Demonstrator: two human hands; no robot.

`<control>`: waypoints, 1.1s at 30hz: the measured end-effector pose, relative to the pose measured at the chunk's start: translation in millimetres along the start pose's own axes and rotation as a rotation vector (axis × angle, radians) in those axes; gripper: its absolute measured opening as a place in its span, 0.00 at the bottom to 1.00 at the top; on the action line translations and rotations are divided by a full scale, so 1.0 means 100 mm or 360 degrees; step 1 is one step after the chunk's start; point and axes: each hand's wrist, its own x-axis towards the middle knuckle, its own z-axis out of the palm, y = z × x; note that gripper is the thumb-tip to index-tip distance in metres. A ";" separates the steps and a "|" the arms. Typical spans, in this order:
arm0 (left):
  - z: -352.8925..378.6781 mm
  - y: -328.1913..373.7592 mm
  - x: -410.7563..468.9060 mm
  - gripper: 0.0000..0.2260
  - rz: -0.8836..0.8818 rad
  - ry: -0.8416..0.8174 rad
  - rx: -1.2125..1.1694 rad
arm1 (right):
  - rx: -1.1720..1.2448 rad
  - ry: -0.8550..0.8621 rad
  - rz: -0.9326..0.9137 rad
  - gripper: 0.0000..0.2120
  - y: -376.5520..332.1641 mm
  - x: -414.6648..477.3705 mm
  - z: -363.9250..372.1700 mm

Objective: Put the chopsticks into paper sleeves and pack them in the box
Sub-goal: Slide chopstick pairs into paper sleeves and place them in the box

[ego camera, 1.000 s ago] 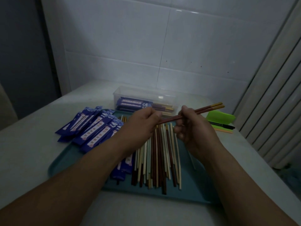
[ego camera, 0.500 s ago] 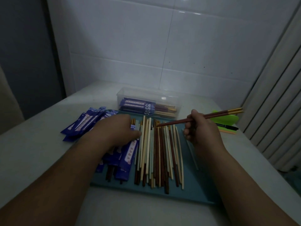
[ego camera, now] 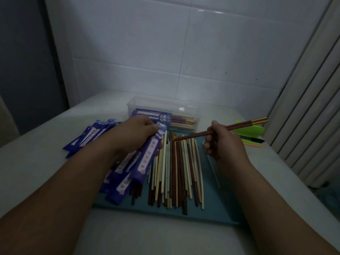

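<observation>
One teal tray (ego camera: 211,214) sits on the table (ego camera: 46,162). Loose chopsticks (ego camera: 174,172) lie side by side on it, dark, pale and light green, well over a dozen; overlap prevents an exact count. Blue paper sleeves (ego camera: 88,137) are heaped on the tray's left side, number not countable. Left hand (ego camera: 136,133): fingers curled, pinching one sleeve (ego camera: 147,159) by its far end above the heap. Right hand (ego camera: 222,144): closed around two dark red, gold-tipped chopsticks (ego camera: 239,125), held over the tray, tips pointing left. Beyond, one clear box (ego camera: 161,105) holds several sleeved pairs. Far right: one green case (ego camera: 252,129), one black pen (ego camera: 252,139).
</observation>
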 end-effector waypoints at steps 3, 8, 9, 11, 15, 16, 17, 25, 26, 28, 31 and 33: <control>0.08 0.06 -0.04 0.09 -0.0046 -0.0142 -0.0512 | 0.0002 0.0002 0.0020 0.12 0.01 0.00 -0.01; 0.22 -0.03 0.04 0.12 0.0136 -0.0090 -0.0049 | -0.0012 0.0010 0.0013 0.12 0.01 0.00 0.02; 0.24 -0.04 0.04 0.15 0.0168 -0.0107 -0.0026 | -0.0017 0.0015 0.0007 0.12 0.01 0.00 0.02; 0.28 -0.04 0.01 0.19 0.0235 -0.0123 0.0093 | -0.0034 0.0025 0.0001 0.12 0.02 0.01 0.03; 0.33 -0.01 -0.03 0.15 0.0538 -0.0082 0.0531 | -0.0026 0.0044 -0.0010 0.12 0.02 0.01 0.01; 0.33 -0.01 -0.03 0.14 0.0622 -0.0071 0.0596 | -0.0025 0.0043 -0.0011 0.12 0.02 0.01 0.01; 0.31 0.00 -0.02 0.13 0.0690 -0.0064 0.0665 | -0.0020 0.0047 -0.0011 0.12 0.02 0.01 0.01; 0.30 -0.02 0.24 0.12 0.0908 0.0095 0.0967 | 0.0004 0.0159 -0.0124 0.13 -0.01 0.04 -0.08; 0.31 -0.10 0.28 0.12 0.0894 0.0119 0.0957 | 0.0009 0.0166 -0.0130 0.12 -0.01 0.04 -0.07; 0.33 -0.23 0.33 0.11 0.0868 0.0156 0.0921 | 0.0078 0.0150 -0.0133 0.11 -0.01 0.06 -0.07; 0.33 -0.33 0.38 0.09 0.0862 0.0149 0.0980 | 0.0229 0.0115 -0.0165 0.10 -0.04 0.09 -0.07; 0.34 -0.36 0.39 0.08 0.0878 0.0160 0.0963 | 0.0301 0.0117 -0.0167 0.10 -0.04 0.07 -0.07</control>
